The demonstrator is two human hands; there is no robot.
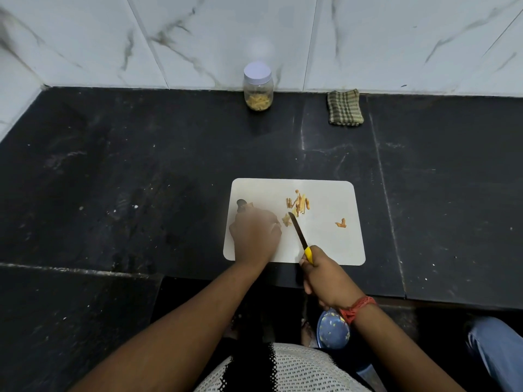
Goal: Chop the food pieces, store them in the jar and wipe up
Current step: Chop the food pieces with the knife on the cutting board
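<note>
Food piece point(286, 220) | I am seeing it lying mid-board on cutting board point(325, 244), just right of left hand point(254, 236), whose blurred grip I cannot tell | right hand point(325, 275) gripping knife point(298, 232), blade running far-left, tip beside piece.

White board point(325, 244), yellow-handled knife point(300, 236)
</note>
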